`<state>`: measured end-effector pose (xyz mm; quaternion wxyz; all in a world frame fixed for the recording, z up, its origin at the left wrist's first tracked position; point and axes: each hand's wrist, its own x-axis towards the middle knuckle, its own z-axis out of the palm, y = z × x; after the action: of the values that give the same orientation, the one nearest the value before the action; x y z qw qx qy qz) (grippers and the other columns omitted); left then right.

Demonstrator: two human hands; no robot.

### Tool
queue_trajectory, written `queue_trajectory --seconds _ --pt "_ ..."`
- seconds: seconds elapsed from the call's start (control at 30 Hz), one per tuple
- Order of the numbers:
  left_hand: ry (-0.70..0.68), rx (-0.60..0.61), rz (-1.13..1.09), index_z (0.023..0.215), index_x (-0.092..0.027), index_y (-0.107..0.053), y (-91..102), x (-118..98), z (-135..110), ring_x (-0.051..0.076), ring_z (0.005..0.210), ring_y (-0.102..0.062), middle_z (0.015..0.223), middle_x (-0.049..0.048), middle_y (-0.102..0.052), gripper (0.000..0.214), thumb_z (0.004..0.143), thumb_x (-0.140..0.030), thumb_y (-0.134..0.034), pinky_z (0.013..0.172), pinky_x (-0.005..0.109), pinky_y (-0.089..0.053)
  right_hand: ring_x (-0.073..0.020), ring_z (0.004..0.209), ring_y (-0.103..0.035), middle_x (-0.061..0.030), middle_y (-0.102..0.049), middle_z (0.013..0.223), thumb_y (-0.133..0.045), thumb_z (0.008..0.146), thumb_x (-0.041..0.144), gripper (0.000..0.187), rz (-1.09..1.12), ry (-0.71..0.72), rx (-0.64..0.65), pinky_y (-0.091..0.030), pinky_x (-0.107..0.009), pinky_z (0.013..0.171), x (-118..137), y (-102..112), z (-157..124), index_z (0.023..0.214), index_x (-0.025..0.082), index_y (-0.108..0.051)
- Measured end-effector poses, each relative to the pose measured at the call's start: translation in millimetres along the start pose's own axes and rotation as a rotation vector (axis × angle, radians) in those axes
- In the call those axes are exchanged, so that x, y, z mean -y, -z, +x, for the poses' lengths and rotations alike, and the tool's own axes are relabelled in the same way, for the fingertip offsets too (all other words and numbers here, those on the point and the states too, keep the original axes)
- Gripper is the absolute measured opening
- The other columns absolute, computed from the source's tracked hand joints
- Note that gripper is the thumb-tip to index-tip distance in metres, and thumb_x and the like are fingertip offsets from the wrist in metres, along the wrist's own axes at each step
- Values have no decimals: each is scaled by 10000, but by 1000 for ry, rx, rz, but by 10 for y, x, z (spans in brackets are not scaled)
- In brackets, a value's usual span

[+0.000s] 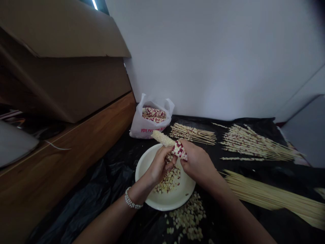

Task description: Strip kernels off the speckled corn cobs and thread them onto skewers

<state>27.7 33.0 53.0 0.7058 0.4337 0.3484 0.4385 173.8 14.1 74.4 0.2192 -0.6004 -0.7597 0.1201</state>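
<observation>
Both my hands hold one corn cob [180, 150] over a white bowl [149, 200]. Its far left part is stripped bare; the near right part still carries white and dark red kernels. My left hand [160, 165] is closed around the cob's middle, close to where the kernels begin. My right hand [196, 159] wraps the kernel-covered end and hides its tip. Loose corn kernels [169, 181] lie in the bowl beneath my hands. More pale kernels [189, 215] are heaped on the black plastic sheet just in front of the bowl.
Behind the bowl, a white plastic bag [138, 123] holds several whole cobs [153, 113]. Kernel-threaded skewers [243, 142] lie in two bunches to the right, with bare sticks [269, 193] nearer. A cardboard box [96, 84] stands at left on a wooden surface [109, 118]; a white wall rises behind.
</observation>
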Motion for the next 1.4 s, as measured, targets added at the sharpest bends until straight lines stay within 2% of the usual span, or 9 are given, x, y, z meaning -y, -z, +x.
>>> queue_trajectory --seconds 0.23,0.37,0.47,0.57,0.67,0.93,1.2,1.3,1.4 --pt "-87 -130 146 729 -198 -479 28 126 55 63 468 -290 565 -63 -418 507 803 -671 -648 447 214 -195 -271 1000 -637 -96 -681 1083 -508 807 127 287 33 -12 16 -413 -336 806 63 -32 -11 1085 196 -527" --pt "-107 -212 218 705 -189 -500 25 104 24 90 549 -385 637 -29 -473 511 831 -671 -614 494 214 -300 -272 981 -637 -94 -678 1072 -520 803 125 296 29 -26 30 -397 -331 777 119 -41 -21 1090 196 -521" --pt "-91 -253 169 770 -184 -545 -3 83 -1 111 624 -458 728 -1 -538 518 835 -695 -591 536 214 -368 -266 968 -641 -81 -680 1067 -525 809 134 295 53 -16 19 -390 -325 770 98 -34 -31 1095 207 -519" --pt "-71 -235 114 836 -186 -560 -32 96 2 116 641 -472 750 -1 -545 533 792 -712 -633 544 212 -376 -258 957 -644 -64 -683 1047 -528 820 148 255 64 0 6 -381 -318 754 58 -16 -34 1065 219 -516" --pt "-84 -194 149 797 -188 -535 -51 117 13 91 561 -400 673 -31 -495 521 752 -682 -693 508 210 -315 -257 944 -650 -62 -686 1048 -525 839 156 216 23 -20 14 -366 -317 712 72 3 -35 1045 220 -513" --pt "-109 -251 221 778 -190 -549 -45 102 -17 131 629 -456 739 10 -530 454 853 -636 -591 524 231 -376 -265 875 -678 -87 -681 1104 -570 854 151 274 -132 -126 62 -336 -325 633 263 5 -76 1117 197 -507" --pt "-18 -222 56 825 -193 -562 -9 94 18 121 600 -463 720 7 -530 548 847 -739 -524 507 214 -362 -277 940 -678 -79 -681 1094 -548 848 139 266 -112 -79 57 -374 -325 662 213 37 -56 1105 201 -516" --pt "-36 -181 100 788 -194 -529 -28 89 21 92 528 -377 639 -37 -472 519 795 -702 -635 481 212 -285 -274 893 -685 -92 -675 1124 -515 868 131 271 -148 -78 57 -367 -331 634 237 25 -65 1131 198 -511" --pt "-95 -202 202 737 -195 -506 -26 86 11 96 520 -378 629 -33 -491 482 846 -655 -599 489 227 -283 -277 919 -679 -97 -675 1124 -528 858 142 269 -131 -63 60 -378 -330 646 238 10 -70 1121 195 -509"
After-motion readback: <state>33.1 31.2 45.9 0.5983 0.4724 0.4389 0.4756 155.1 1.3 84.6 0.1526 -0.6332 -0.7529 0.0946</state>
